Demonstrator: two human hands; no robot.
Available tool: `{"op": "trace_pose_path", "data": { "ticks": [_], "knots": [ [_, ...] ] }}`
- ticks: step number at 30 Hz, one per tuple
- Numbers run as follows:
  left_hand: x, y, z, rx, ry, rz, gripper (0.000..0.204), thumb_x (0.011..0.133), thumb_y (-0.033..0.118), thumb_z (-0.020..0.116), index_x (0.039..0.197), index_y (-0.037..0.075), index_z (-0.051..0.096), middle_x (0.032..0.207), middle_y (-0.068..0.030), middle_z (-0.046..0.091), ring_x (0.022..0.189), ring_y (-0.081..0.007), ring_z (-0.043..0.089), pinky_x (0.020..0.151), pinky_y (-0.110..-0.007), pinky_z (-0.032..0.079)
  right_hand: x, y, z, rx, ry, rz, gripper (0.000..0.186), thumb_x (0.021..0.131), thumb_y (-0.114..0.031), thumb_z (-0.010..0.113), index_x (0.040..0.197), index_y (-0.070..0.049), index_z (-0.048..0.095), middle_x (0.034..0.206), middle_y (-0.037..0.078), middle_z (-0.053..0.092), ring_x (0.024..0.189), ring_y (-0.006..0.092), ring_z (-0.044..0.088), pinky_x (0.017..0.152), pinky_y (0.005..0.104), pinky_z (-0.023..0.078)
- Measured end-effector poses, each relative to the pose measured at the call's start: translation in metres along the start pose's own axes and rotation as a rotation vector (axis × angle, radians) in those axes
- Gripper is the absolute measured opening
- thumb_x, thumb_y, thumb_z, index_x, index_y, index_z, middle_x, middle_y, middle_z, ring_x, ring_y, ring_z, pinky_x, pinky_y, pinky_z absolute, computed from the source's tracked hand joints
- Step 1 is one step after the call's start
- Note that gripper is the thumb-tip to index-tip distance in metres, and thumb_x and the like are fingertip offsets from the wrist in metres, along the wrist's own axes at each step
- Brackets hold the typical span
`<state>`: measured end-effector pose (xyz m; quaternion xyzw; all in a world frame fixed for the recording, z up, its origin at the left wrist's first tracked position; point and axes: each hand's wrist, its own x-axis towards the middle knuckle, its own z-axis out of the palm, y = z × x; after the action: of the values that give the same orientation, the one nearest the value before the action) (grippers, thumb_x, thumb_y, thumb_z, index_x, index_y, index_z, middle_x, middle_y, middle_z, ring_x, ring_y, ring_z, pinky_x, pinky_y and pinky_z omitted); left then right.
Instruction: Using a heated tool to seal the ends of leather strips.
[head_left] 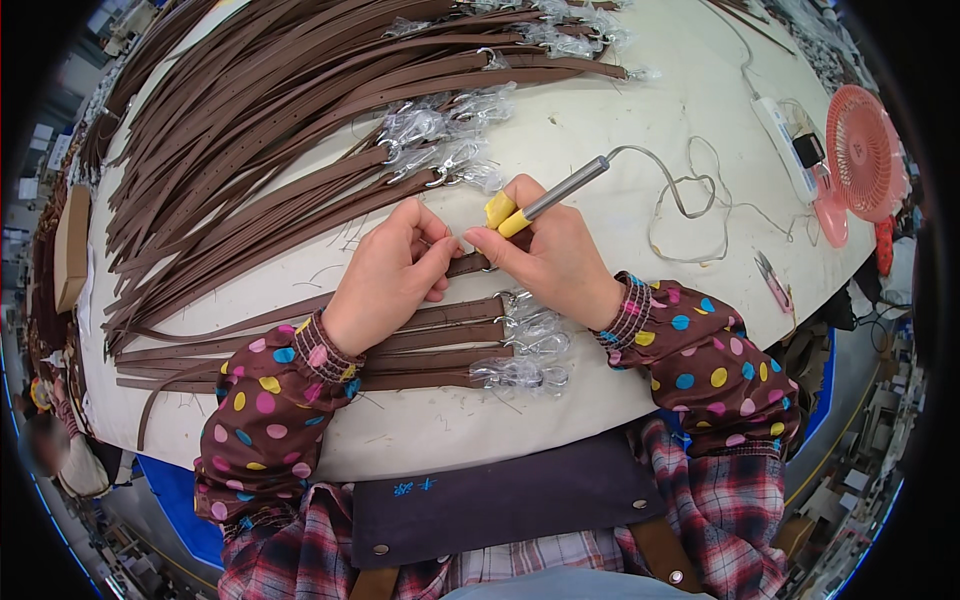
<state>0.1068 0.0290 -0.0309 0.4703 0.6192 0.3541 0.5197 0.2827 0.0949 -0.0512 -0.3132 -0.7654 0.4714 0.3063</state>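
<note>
Gripping a corded, pen-shaped tool (568, 189), the right hand (562, 262) held it tilted away, probably to free its thumb beside the left hand (385, 268), whose fingers were drawn together; what they pinched, I could not tell. The end of a brown strap (466, 265) lay just beneath them on the desk (590, 115), plastic-wrapped fittings (537, 332) bunched nearby, perhaps for easy reach.

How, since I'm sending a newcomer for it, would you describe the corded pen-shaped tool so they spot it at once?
On the pale worktable, find the person's right hand. The corded pen-shaped tool slants up and rightward from its grasp. Unlike the flat brown straps nearby, it has a straight grey barrel with a yellow lower end.
</note>
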Motion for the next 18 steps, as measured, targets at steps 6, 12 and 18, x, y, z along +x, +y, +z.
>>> {"op": "trace_pose_path", "data": {
  "ticks": [6,12,18],
  "knots": [
    [-0.001,0.002,-0.001,0.016,0.011,-0.02,0.015,0.091,0.011,0.057,0.092,0.001,0.046,0.081,-0.0057,0.06,0.062,-0.0086,0.056,0.052,-0.023,0.049,-0.001,0.0,-0.001,-0.025,0.037,-0.023,0.032,0.084,-0.023,0.068,0.089,-0.002,0.044,0.064,0.01,0.058,0.055,0.0199,0.06,0.051,0.0286,0.045],
    [-0.007,-0.002,-0.002,0.636,0.067,0.308,0.026,0.079,0.02,0.071,0.093,0.007,0.053,0.082,-0.0051,0.061,0.067,-0.0198,0.06,0.061,-0.031,0.049,-0.001,-0.001,-0.016,0.005,-0.033,-0.134,0.02,0.084,-0.019,0.067,0.09,-0.004,0.055,0.07,0.008,0.06,0.06,0.0202,0.058,0.057,0.0296,0.044],
    [-0.008,0.002,-0.001,0.727,0.087,0.343,0.026,0.074,0.022,0.074,0.086,0.008,0.056,0.085,-0.0043,0.06,0.072,-0.0231,0.062,0.061,-0.033,0.048,-0.001,0.013,-0.016,-0.288,-0.001,-0.446,0.017,0.08,-0.014,0.068,0.095,-0.01,0.06,0.083,0.005,0.061,0.078,0.0245,0.057,0.073,0.0345,0.042]
  ]
}}
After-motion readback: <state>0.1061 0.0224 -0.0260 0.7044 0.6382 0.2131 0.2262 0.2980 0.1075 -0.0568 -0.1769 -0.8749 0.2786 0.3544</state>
